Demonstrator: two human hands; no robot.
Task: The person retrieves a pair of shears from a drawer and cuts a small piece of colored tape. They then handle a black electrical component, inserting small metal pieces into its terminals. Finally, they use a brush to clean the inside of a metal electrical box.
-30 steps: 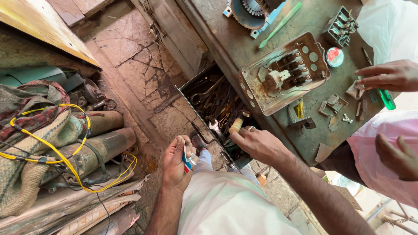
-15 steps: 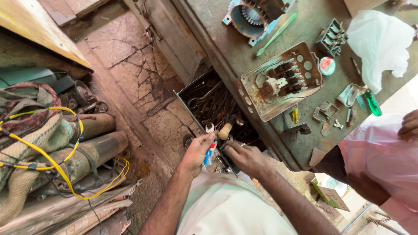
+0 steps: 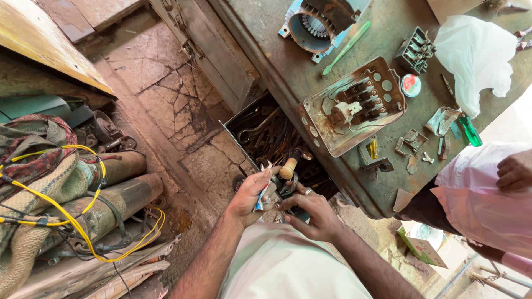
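Note:
My left hand grips pliers with blue and red handles, whose metal jaws point up. My right hand, with a ring on one finger, is closed around tools just beside it, among them a tool with a pale wooden handle. Both hands hover over the near end of an open drawer packed with dark wrenches and pliers, under a worn green metal workbench.
On the bench lie a rusty open switch box, a motor housing, a green file, a white bag and a green-handled screwdriver. Another person in pink stands at right. Pipes and yellow wire lie at left.
My hands have come together over the drawer, the left one bringing the pliers up from my lap. The other person's hand has pulled off the bench.

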